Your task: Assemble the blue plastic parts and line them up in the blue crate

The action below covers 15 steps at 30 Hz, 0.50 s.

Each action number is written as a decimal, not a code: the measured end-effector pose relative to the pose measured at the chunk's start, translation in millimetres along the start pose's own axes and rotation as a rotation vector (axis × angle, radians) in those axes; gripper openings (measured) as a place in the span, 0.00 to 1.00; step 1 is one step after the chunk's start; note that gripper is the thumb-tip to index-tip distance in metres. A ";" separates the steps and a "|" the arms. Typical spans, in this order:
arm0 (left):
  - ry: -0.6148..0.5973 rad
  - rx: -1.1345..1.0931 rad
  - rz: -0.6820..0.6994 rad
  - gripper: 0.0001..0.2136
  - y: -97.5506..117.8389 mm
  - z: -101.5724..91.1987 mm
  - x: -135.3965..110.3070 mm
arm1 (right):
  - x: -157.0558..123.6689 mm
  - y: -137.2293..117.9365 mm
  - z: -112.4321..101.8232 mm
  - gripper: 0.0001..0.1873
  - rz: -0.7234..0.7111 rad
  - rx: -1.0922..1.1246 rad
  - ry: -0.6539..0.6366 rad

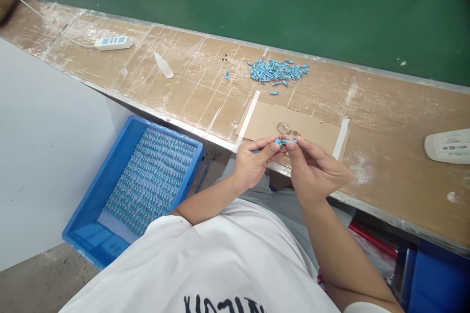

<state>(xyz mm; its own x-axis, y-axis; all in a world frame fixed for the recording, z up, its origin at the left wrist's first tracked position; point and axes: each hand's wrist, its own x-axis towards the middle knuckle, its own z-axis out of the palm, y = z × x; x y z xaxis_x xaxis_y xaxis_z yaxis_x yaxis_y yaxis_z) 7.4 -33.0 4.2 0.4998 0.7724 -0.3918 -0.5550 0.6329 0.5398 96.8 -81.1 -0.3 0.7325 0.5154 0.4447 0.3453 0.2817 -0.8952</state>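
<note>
My left hand (252, 162) and my right hand (312, 168) meet at the near edge of the brown workbench (385, 122). Both pinch a small blue part (283, 142) between their fingertips, held level over a taped-down cardboard sheet (316, 129). A small clear round piece (286, 127) lies on the cardboard just beyond the fingers. Farther back on the bench sits a loose pile of blue parts (278, 71), with a single blue part (226, 75) to its left.
A blue tray (110, 176) with rows of several blue parts stands low at my left beside a white surface. On the bench lie a white power strip (112, 42), a small clear bottle (163, 65) and a white device (448, 145) at the right. A green belt runs behind.
</note>
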 end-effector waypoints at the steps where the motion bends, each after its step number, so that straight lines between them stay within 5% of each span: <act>1: 0.004 0.009 0.001 0.18 0.3 -0.2 -0.1 | -0.2 0.1 -0.8 0.09 0.004 -0.020 -0.005; 15: -0.117 0.070 0.061 0.16 7.7 3.6 -5.4 | 2.7 -1.8 -9.8 0.12 -0.190 -0.150 -0.033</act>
<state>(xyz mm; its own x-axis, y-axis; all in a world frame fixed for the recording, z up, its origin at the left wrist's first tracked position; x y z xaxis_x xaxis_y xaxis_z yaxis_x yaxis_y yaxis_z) 2.9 -32.5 13.2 0.5428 0.7955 -0.2692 -0.5412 0.5765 0.6122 103.9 -88.1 2.3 0.6275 0.4915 0.6039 0.5602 0.2536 -0.7886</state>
